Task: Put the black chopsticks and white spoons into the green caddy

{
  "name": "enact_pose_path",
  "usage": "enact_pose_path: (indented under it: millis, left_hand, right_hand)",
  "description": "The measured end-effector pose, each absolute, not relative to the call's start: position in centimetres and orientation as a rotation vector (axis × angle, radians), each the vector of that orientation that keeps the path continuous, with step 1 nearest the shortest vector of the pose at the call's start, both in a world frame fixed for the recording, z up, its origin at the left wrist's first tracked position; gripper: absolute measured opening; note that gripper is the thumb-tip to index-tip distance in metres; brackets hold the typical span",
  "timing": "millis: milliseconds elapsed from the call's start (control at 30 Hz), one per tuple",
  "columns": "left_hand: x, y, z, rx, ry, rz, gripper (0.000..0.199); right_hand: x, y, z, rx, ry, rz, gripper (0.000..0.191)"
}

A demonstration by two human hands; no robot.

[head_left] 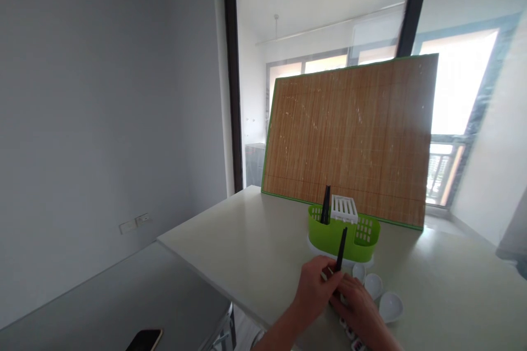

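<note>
Black chopsticks [341, 249] stand nearly upright in my left hand [316, 284], its fingers closed round their lower part. My right hand [354, 300] touches the left one near the lower end of the chopsticks; its fingers are bent, and what they hold, if anything, is hidden. Just beyond my hands is a green basket [329, 238] on a white base, with more black chopsticks [326, 205] upright in its left part and a white slatted rack [345, 208] on top. White spoons [391, 307] lie to the right of my right hand, partly covered by it.
A bamboo-patterned board [349, 137] with green edges leans behind the basket on the white table [230, 236]. Left of that table is a lower grey surface [123, 296] with a phone [145, 340] near the bottom edge. Glass panels stand behind.
</note>
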State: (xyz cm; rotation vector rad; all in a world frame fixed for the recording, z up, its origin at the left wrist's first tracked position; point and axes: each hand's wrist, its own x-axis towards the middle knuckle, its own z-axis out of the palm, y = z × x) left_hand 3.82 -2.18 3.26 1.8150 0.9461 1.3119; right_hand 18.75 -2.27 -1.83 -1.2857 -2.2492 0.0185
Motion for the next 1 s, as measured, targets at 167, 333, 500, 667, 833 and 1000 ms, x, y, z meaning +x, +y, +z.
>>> enact_pose_path:
  millis: [167, 333, 500, 667, 833, 1000]
  left_hand:
    - [3.3, -1.3, 3.9, 1.712, 0.873, 1.243, 0.019]
    - [2.1, -0.3, 6.3, 1.847, 0.887, 1.269, 0.018]
    - [0.4, 2.4, 12.4, 1.896, 0.892, 1.544, 0.024]
    - [0.5, 7.4, 17.3, 2.000, 0.974, 1.741, 0.032]
    - [2.6, 12.7, 16.5, 2.214, 1.456, 1.342, 0.031]
    - [4.4, 15.3, 13.3, 2.222, 1.627, 1.069, 0.018]
  right_hand:
    - [18.5, -2.5, -1.6, -1.243, -2.238, -0.029, 0.019]
    - [18.5, -2.9, -0.8, -1.250, -2.199, -0.002, 0.017]
    - [19.6, -2.5, -0.7, -1.213, -2.094, -0.073, 0.019]
    - [20.3, -2.4, -0.7, -1.221, -2.062, -0.172, 0.019]
    - [20.2, -2.5, -0.8, -1.226, -2.063, -0.183, 0.018]
    - [20.2, -2.5, -0.9, -1.240, -2.057, -0.193, 0.017]
